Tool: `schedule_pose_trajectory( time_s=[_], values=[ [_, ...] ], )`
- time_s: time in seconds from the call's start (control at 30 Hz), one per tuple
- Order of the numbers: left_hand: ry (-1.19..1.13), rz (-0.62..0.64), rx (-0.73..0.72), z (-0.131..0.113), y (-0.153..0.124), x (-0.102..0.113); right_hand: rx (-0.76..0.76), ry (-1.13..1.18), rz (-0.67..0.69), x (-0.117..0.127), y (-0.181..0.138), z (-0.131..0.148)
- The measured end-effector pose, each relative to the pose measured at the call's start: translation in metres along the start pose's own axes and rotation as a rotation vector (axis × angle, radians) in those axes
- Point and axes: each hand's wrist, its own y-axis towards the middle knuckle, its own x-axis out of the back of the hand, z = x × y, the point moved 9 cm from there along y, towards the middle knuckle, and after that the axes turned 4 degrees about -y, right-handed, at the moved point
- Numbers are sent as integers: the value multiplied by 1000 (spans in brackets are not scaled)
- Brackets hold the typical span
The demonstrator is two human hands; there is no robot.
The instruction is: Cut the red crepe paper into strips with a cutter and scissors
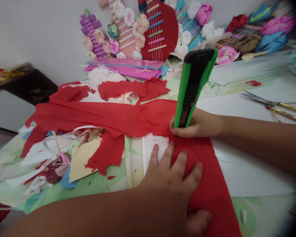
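My right hand [199, 122] grips a green and black box cutter [192, 85], held nearly upright with its lower end at the red crepe paper [212, 184]. The blade's tip is hidden behind my fingers. Spread flat, my left hand [171, 179] presses on the red paper just below the cutter, fingers apart. Under the paper's left edge shows a white sheet [155, 144] with dark scratch marks. A long strip of red paper [96, 115] stretches left from the cutter, its lower edge ragged.
Gold-handled scissors [277, 106] lie at the right on a white board [251, 164]. Paper scraps [84, 158] and a torn red piece [111, 153] cover the left side. At the back stand decorated stringed-instrument models, one a red one [160, 29], beside paper flowers [140, 24].
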Motion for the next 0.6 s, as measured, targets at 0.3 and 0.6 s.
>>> schedule_pose_trajectory(
  time_s=[0.3,0.6],
  values=[
    [12,-26,1,-1,0,2,56,-140,119,-11,4,5],
    [10,-7,14,-1,0,0,88,-131,66,-4,1,6]
  ],
)
